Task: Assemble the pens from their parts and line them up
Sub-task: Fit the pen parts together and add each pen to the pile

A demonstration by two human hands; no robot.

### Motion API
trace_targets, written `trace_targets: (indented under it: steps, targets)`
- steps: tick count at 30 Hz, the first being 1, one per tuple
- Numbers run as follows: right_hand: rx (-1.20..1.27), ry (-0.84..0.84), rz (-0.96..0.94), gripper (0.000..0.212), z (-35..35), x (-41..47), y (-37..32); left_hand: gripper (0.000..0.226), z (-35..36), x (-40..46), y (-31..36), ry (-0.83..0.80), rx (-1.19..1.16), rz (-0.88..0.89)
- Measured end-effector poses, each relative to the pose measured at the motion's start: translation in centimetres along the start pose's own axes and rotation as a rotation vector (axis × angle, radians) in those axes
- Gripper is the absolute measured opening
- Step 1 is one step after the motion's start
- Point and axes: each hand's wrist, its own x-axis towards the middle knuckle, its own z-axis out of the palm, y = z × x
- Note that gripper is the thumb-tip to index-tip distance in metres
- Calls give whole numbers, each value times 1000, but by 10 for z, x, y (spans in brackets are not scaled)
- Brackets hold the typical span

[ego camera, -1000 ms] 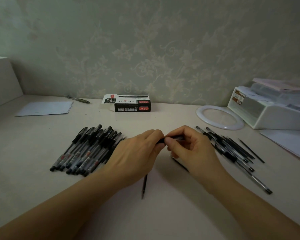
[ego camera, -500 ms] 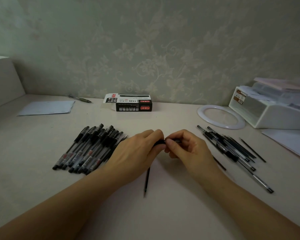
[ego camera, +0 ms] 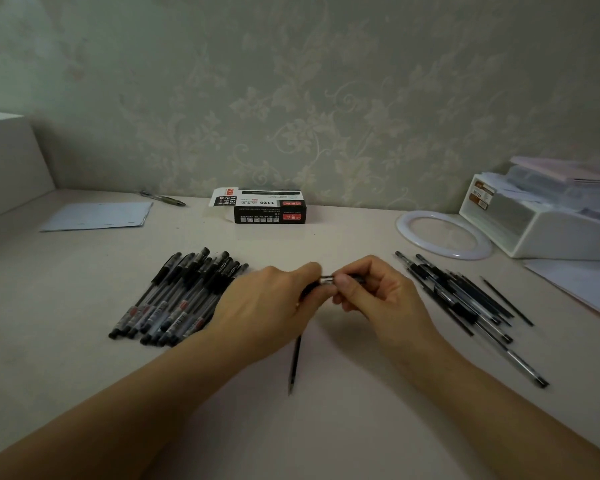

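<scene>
My left hand [ego camera: 271,306] grips the barrel of a black pen [ego camera: 327,280] at the middle of the table. My right hand [ego camera: 378,292] pinches the pen's other end, a short silver band showing between the two thumbs. The rest of that pen is hidden by my fingers. A thin black refill [ego camera: 295,363] lies on the table under my left hand. A row of several assembled black pens [ego camera: 177,296] lies to the left. A loose heap of pen parts [ego camera: 465,299] lies to the right.
A black and white pen box [ego camera: 267,211] stands at the back by the wall. A white ring [ego camera: 442,233] and a white storage box [ego camera: 541,216] sit at the right. Paper sheets [ego camera: 97,216] and a lone pen [ego camera: 163,198] lie back left.
Both hands stay together on the pen. My right hand's fingers have shifted slightly, and the silver band now shows between the thumbs.
</scene>
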Motion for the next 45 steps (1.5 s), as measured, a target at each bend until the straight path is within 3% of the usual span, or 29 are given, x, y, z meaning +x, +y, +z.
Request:
trace_targets:
  steps: [3,6,11,15,19,22,31,36,43,45]
  targets:
    - [-4,97,-47,3,-7,3,-3,51,-2,2,-8,48,-13,-115]
    - [-192,137,-82,5,-13,4,-1,40,-4,2,-2,44,-34,-92]
    - [-737,59,-107,10,-18,0,11,18,2,-3,7,-39,-201,-71]
    - [-871,0,-114,6,-18,1,15,13,1,-3,6,-61,-194,-48]
    - [-799,29,-131,18,-17,1,13,14,1,-2,4,-33,-187,-30]
    - [-699,82,-211,12,-11,1,4,15,0,-1,5,-3,-210,6]
    - [-298,-56,-98,15,-7,-1,2,14,-1,0,6,28,-235,58]
    - [-250,-47,-76,21,-7,2,7,20,2,-1,7,2,-273,58]
    - [-180,-97,-69,11,-10,3,7,50,5,-1,5,-64,-272,4]
    - [-191,-103,-61,13,-10,3,7,48,6,-1,4,-65,-257,-10]
